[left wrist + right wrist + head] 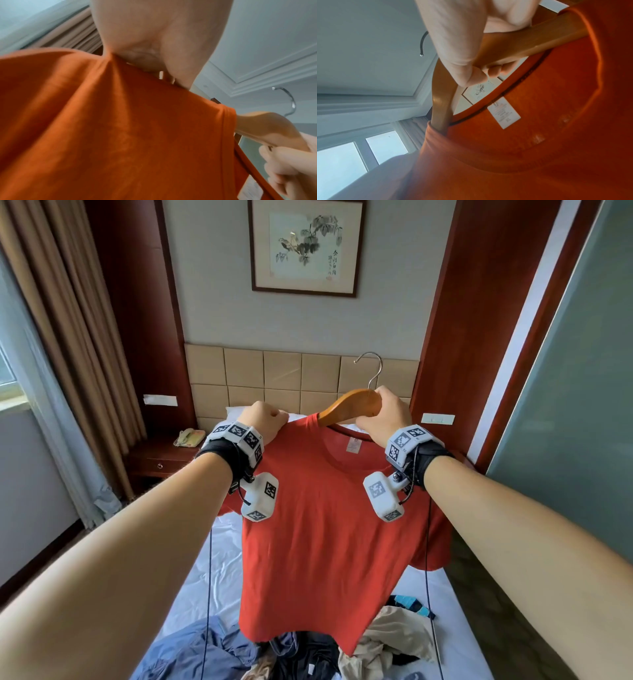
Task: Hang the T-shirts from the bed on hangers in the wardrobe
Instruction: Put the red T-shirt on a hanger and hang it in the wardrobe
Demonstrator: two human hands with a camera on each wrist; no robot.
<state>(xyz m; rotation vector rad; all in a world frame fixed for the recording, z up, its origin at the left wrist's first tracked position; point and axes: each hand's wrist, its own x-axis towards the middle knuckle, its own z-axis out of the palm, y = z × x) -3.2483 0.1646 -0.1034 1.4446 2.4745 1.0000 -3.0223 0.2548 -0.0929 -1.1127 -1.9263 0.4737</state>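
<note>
Right hand (380, 414) grips the wooden hanger (352, 405) mid-frame; left hand (263, 419) pinches the red T-shirt (325, 508) shoulder, probably pulling it over.

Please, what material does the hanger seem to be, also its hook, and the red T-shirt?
Hanger: looks like wood with a glossy varnish, honey-brown with light reflections along its arm. Hook: apparently bare metal, silvery and shiny, thin bent wire. Red T-shirt: seems a soft matte knit, probably cotton, draping in loose folds where the left hand pinches its shoulder; the exact fibre cannot be told.
</note>
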